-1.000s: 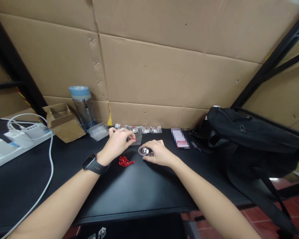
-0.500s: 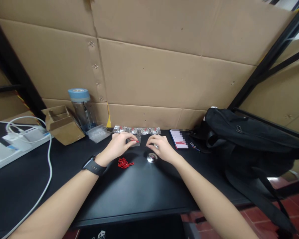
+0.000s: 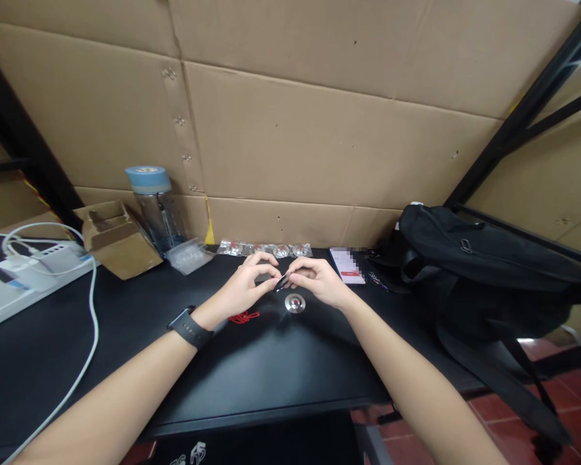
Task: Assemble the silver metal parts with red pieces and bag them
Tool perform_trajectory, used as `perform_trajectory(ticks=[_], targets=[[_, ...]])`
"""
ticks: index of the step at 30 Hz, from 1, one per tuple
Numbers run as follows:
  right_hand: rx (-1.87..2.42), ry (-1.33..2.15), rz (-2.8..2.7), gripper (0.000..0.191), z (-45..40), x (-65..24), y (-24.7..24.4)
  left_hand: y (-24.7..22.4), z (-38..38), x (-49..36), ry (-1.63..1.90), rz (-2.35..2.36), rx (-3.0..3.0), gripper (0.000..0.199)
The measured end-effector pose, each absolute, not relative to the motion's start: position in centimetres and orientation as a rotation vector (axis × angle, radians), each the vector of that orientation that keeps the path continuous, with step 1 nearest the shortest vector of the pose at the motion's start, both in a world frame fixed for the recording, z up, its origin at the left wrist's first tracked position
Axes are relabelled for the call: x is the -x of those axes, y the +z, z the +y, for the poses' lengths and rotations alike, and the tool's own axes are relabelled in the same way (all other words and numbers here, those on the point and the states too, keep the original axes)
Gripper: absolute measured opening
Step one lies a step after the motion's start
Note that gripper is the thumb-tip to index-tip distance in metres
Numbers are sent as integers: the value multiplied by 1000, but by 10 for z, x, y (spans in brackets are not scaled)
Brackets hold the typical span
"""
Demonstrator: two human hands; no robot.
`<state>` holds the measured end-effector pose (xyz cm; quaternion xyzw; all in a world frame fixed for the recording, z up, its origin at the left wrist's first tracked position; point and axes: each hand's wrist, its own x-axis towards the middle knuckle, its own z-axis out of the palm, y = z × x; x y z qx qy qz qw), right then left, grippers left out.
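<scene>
We pinch a small shiny piece (image 3: pixel 281 282) between the fingertips of our left hand (image 3: pixel 244 289) and right hand (image 3: pixel 318 282), just above the metal disc (image 3: pixel 295 303) on the table (image 3: pixel 252 381). Left of the disc lies red cord (image 3: pixel 244 317); behind it, wrapped discs (image 3: pixel 281 250).

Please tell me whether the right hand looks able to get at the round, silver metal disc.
Probably yes: the disc lies uncovered close to the right hand, though that hand and the left hand seem to be pinching a small shiny piece.
</scene>
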<state>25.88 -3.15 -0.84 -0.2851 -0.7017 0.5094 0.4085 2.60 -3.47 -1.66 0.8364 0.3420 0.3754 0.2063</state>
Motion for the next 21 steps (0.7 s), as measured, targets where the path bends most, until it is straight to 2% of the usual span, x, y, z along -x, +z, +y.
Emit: perform_trajectory(ticks=[21], targets=[[714, 1714, -1377, 30, -31, -248, -24, -5, -48, -33, 1278, 1038, -2453, 14]])
